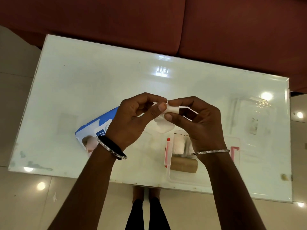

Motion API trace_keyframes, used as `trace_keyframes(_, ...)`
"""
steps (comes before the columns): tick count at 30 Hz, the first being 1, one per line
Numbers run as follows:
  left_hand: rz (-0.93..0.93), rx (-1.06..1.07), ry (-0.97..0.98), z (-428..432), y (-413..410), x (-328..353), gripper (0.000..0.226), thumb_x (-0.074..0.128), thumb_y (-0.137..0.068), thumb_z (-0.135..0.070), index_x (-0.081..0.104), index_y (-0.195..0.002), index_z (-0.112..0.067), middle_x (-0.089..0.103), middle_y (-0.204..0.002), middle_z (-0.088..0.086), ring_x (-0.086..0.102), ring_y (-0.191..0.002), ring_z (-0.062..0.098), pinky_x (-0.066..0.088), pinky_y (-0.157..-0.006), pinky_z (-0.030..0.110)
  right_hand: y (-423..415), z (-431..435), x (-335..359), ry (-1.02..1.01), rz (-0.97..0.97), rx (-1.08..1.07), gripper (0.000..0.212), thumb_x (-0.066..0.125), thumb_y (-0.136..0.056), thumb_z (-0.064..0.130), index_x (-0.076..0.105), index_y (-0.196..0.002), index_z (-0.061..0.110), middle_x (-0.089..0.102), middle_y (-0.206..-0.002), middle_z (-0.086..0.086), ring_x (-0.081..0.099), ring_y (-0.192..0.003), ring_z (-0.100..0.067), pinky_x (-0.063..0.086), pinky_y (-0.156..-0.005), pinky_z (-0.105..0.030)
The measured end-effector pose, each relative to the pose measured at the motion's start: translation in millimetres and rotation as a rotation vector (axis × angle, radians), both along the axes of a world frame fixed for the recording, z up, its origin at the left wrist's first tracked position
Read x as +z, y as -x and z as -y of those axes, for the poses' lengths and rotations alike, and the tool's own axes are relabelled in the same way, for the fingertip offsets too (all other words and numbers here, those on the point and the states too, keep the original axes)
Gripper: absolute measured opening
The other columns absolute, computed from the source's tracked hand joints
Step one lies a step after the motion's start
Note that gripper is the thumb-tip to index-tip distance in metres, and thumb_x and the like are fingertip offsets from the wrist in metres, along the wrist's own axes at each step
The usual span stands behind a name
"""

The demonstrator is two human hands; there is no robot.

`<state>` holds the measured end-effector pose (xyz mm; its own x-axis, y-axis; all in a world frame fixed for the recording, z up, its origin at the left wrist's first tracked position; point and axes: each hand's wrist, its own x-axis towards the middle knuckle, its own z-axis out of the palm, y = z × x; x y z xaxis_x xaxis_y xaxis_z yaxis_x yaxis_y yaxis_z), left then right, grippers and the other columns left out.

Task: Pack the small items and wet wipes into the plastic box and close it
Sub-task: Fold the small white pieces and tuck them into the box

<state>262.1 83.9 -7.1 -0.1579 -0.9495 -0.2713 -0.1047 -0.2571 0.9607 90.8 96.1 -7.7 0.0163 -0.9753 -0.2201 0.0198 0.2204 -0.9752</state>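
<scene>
Both hands hold one small white roll above the middle of the glass table. My left hand pinches its left end and my right hand grips its right end. A blue and white wet wipes pack lies flat under my left wrist. The clear plastic box with red clips stands open beneath my right wrist. Inside it lie a brown bandage roll and a small bag of white cotton. White round pads lie on the table just below the hands.
The clear lid lies at the table's right side. The white glass table ends close in front of my legs. A dark red sofa runs along its far edge. Tiled floor surrounds it.
</scene>
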Motion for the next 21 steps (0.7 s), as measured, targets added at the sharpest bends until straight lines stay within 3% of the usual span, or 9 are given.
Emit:
trace_keyframes(5,-0.128,0.151,-0.065,-8,2,-10,0.028,0.072,-0.075,-0.010,0.068,-0.102,-0.005,0.069,-0.089,0.002,0.069,-0.073,0.002,0.051,-0.066,0.010,0,-1,-7,-0.069,0.100,0.009,0.030,0.078,-0.072,-0.007,0.076,-0.097,0.010,0.077,-0.100,-0.010,0.074,-0.094,-0.029,0.058,-0.081,-0.036)
trace_keyframes(10,-0.157,0.189,-0.064,-14,1,-20,0.035,0.076,-0.066,-0.017,0.067,-0.099,-0.012,0.072,-0.099,0.002,0.073,-0.080,0.016,0.056,-0.070,0.019,1,-1,-10,-0.196,0.200,0.043,0.034,0.074,-0.076,0.002,0.072,-0.109,0.009,0.075,-0.107,-0.012,0.072,-0.094,-0.031,0.058,-0.083,-0.040)
trace_keyframes(15,-0.160,0.170,-0.072,-13,-3,-22,0.042,0.079,-0.064,-0.014,0.066,-0.104,-0.014,0.074,-0.098,-0.003,0.072,-0.083,0.019,0.058,-0.070,0.025,-4,-1,-12,-0.209,0.166,-0.013,0.039,0.078,-0.074,0.013,0.070,-0.110,0.002,0.076,-0.091,-0.016,0.074,-0.083,-0.029,0.061,-0.073,-0.038)
trace_keyframes(18,-0.276,0.179,-0.209,-12,-3,-20,0.045,0.075,-0.065,-0.021,0.067,-0.109,-0.012,0.073,-0.103,0.008,0.072,-0.084,0.023,0.059,-0.070,0.033,-4,0,-13,-0.171,0.160,-0.032,0.033,0.076,-0.073,0.006,0.071,-0.106,0.002,0.077,-0.091,-0.013,0.075,-0.081,-0.021,0.059,-0.071,-0.027)
trace_keyframes(21,-0.311,0.161,-0.343,-12,-3,-20,0.049,0.068,-0.070,-0.034,0.067,-0.109,-0.006,0.071,-0.104,0.016,0.071,-0.090,0.033,0.060,-0.074,0.040,-1,-1,-13,-0.127,0.142,-0.011,0.030,0.076,-0.074,-0.003,0.073,-0.102,0.004,0.078,-0.094,-0.008,0.075,-0.084,-0.019,0.059,-0.074,-0.027)
